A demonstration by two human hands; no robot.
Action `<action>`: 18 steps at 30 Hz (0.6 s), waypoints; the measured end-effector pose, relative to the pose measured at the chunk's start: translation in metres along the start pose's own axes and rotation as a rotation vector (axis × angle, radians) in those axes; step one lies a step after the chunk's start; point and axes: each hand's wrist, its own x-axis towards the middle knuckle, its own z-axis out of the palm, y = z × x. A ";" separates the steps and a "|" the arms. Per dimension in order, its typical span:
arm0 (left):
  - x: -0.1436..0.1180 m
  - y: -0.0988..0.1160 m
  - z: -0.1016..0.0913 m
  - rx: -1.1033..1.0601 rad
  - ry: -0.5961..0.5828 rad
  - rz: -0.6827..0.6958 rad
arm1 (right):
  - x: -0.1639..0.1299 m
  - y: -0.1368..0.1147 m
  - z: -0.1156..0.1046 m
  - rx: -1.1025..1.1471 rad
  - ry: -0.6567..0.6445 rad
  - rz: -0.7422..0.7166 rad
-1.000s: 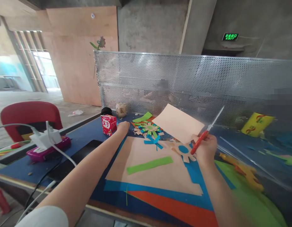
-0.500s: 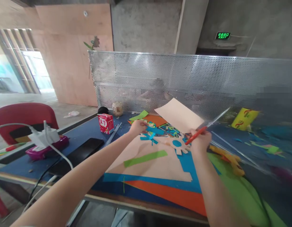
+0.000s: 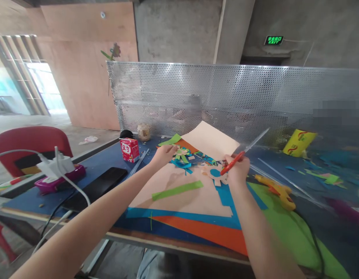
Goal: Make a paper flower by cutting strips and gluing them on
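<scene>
My right hand (image 3: 239, 168) is closed round the red handles of a pair of scissors (image 3: 232, 162), blades pointing up and away to the right. The same hand also pinches the corner of a beige sheet of paper (image 3: 211, 140), raised at a tilt above the table. My left hand (image 3: 165, 155) has its fingers drawn together at a heap of cut paper pieces (image 3: 183, 154); what they hold, if anything, is hidden. Just below lies a blue paper flower (image 3: 181, 165). A beige paper flower with a blue centre (image 3: 216, 173) lies by my right hand.
A green strip (image 3: 177, 190) rests on a large beige sheet (image 3: 185, 205), over blue and orange paper (image 3: 208, 231). Right of it are a yellow glue gun (image 3: 277, 191) and green paper. Left stand a red box (image 3: 129, 150), a phone (image 3: 96, 188) and a power strip (image 3: 61, 178).
My right hand has shifted left with the scissors and the beige sheet. My left hand has moved slightly up and left. The blue flower shows lower, below the left fingertips.
</scene>
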 end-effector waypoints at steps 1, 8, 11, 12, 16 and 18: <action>-0.003 0.002 -0.001 -0.077 -0.069 -0.050 | -0.001 0.001 0.001 0.010 -0.029 0.013; -0.028 0.003 0.010 -0.808 -0.416 -0.290 | -0.014 0.002 0.010 0.054 -0.323 0.077; -0.031 0.001 0.008 -0.890 -0.418 -0.207 | -0.018 0.000 0.011 0.021 -0.410 0.084; -0.031 0.000 0.006 -0.925 -0.402 -0.201 | -0.020 0.000 0.011 0.000 -0.429 0.081; -0.030 -0.006 -0.001 -1.037 -0.330 -0.235 | -0.028 -0.004 0.010 -0.184 -0.547 0.046; -0.029 -0.009 -0.003 -1.054 -0.324 -0.234 | -0.032 -0.006 0.010 -0.264 -0.611 0.013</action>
